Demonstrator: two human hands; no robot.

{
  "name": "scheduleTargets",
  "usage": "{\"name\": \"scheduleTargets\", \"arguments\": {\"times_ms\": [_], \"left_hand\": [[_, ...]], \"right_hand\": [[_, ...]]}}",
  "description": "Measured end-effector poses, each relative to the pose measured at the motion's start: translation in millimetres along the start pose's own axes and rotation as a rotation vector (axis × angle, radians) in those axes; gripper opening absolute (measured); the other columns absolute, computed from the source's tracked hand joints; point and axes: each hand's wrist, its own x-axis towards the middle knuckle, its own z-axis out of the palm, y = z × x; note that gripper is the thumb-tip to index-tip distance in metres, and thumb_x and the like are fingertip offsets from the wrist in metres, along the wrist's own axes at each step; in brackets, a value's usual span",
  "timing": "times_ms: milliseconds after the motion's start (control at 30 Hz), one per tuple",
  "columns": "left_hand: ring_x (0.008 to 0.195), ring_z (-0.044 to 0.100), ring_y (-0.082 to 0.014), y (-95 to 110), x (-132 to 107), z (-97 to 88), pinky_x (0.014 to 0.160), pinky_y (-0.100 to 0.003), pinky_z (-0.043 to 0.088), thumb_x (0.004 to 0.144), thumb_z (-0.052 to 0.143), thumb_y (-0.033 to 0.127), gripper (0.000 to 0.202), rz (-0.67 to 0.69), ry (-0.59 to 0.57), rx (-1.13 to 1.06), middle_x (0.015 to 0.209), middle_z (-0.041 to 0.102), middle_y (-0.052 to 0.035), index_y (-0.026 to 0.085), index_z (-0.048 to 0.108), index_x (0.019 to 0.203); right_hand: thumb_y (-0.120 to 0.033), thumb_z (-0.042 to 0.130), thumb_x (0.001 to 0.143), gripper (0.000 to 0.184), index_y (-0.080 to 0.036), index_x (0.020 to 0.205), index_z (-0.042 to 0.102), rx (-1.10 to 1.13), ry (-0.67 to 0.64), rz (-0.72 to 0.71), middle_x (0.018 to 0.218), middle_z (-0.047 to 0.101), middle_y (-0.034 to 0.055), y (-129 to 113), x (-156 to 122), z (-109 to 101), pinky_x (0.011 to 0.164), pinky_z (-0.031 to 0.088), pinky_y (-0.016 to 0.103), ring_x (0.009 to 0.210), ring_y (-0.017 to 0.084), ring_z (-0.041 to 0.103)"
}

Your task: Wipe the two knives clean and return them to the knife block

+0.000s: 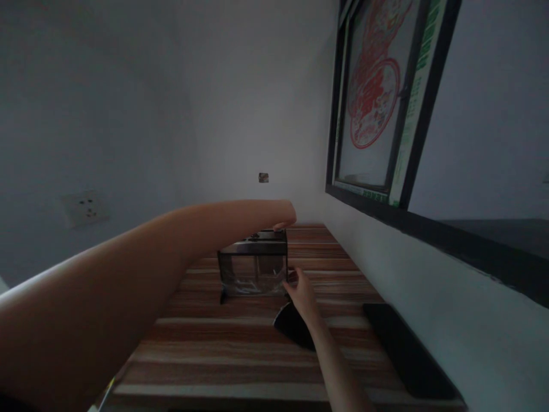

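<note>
A small clear box with a dark lid (pixel 253 266) stands on the striped wooden table (pixel 240 349). My left arm reaches across from the left, and my left hand (pixel 283 220) rests on the far right corner of the lid, with most of its fingers hidden behind the box. My right hand (pixel 300 289) comes up from the bottom and touches the box's lower right corner, its fingers curled against the clear wall. A dark rounded object (pixel 294 326) lies on the table just under my right wrist.
A flat black slab (pixel 407 355) lies on the table along the right wall. A dark-framed window with a red paper decoration (pixel 373 97) sits above it. A wall socket (pixel 86 209) is on the left wall.
</note>
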Motion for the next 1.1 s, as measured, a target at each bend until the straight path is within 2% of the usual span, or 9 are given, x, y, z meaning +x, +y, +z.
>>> {"name": "scheduleTargets", "arguments": {"times_ms": [300, 433, 500, 600, 700, 833, 900, 967, 1100], "left_hand": [[0.081, 0.063, -0.0275, 7, -25, -26.3, 0.075, -0.035, 0.045, 0.04, 0.079, 0.003, 0.032, 0.054, -0.079, 0.103, 0.069, 0.072, -0.0048, 0.021, 0.075, 0.066], [0.091, 0.062, -0.0247, 4, -55, -54.3, 0.081, -0.033, 0.043, 0.057, 0.076, 0.012, 0.031, 0.189, -0.04, 0.131, 0.091, 0.073, -0.0052, 0.024, 0.074, 0.085], [0.1, 0.06, -0.0241, 1, -83, -66.4, 0.086, -0.034, 0.04, 0.073, 0.068, 0.019, 0.031, 0.26, 0.03, 0.115, 0.107, 0.069, -0.0078, 0.023, 0.069, 0.104], [0.099, 0.059, -0.0221, -4, -146, -67.0, 0.087, -0.033, 0.038, 0.087, 0.054, 0.025, 0.028, 0.412, 0.334, -0.06, 0.11, 0.066, -0.009, 0.019, 0.063, 0.113], [0.093, 0.061, -0.0196, -15, -220, -29.4, 0.083, -0.03, 0.042, 0.092, 0.045, 0.03, 0.026, 0.373, 0.536, -0.396, 0.102, 0.068, -0.0047, 0.02, 0.063, 0.108], [0.082, 0.064, -0.019, -37, -281, 76.1, 0.075, -0.028, 0.048, 0.088, 0.048, 0.032, 0.02, 0.092, 0.612, -0.838, 0.086, 0.07, -0.0028, 0.024, 0.067, 0.091], [0.075, 0.064, -0.0192, -50, -287, 129.2, 0.071, -0.029, 0.049, 0.085, 0.052, 0.035, 0.019, -0.162, 0.713, -1.051, 0.08, 0.069, -0.0032, 0.022, 0.065, 0.089], [0.072, 0.063, -0.0188, -62, -285, 167.6, 0.07, -0.03, 0.05, 0.083, 0.053, 0.039, 0.021, -0.332, 0.796, -1.226, 0.076, 0.067, -0.0028, 0.02, 0.063, 0.089], [0.09, 0.062, -0.0207, -81, -270, 198.9, 0.087, -0.035, 0.048, 0.08, 0.058, 0.043, 0.031, -0.507, 0.865, -1.396, 0.092, 0.065, -0.0045, 0.019, 0.058, 0.099]], "right_hand": [[-0.02, 0.065, 0.069, 0.039, -0.02, 0.108, 0.059, 0.005, -0.02, -0.006, 0.09, 0.069, 0.0054, 5, 0, -3, 0.078, 0.051, 0.037, 0.083, 0.024, 0.065], [-0.021, 0.065, 0.068, 0.041, -0.019, 0.109, 0.058, 0.004, -0.042, -0.009, 0.09, 0.069, 0.0059, 6, 1, -6, 0.077, 0.051, 0.037, 0.083, 0.024, 0.065], [-0.021, 0.065, 0.069, 0.041, -0.018, 0.109, 0.057, 0.002, -0.058, -0.004, 0.09, 0.068, 0.006, 5, 1, -7, 0.076, 0.051, 0.037, 0.081, 0.023, 0.065], [-0.021, 0.066, 0.069, 0.042, -0.017, 0.11, 0.056, -0.01, -0.075, 0.01, 0.09, 0.067, 0.0055, 3, 1, -9, 0.077, 0.051, 0.037, 0.081, 0.022, 0.064], [-0.021, 0.066, 0.07, 0.045, -0.018, 0.113, 0.053, -0.036, -0.077, 0.02, 0.092, 0.066, 0.005, 2, 1, -12, 0.078, 0.051, 0.036, 0.084, 0.022, 0.064], [-0.022, 0.065, 0.072, 0.04, -0.019, 0.11, 0.053, -0.106, -0.085, 0.025, 0.092, 0.066, 0.0058, -1, -2, -24, 0.075, 0.052, 0.036, 0.083, 0.023, 0.065], [-0.022, 0.063, 0.073, 0.033, -0.02, 0.105, 0.055, -0.159, -0.086, 0.018, 0.095, 0.065, 0.0069, -5, -11, -33, 0.077, 0.052, 0.038, 0.086, 0.024, 0.065], [-0.022, 0.061, 0.076, 0.025, -0.022, 0.1, 0.056, -0.224, -0.096, 0.007, 0.097, 0.065, 0.0075, -12, -26, -44, 0.083, 0.049, 0.043, 0.093, 0.027, 0.062], [-0.017, 0.061, 0.076, 0.022, -0.024, 0.096, 0.061, -0.343, -0.167, -0.016, 0.101, 0.062, 0.008, -29, -66, -58, 0.089, 0.044, 0.048, 0.1, 0.031, 0.057]]}}
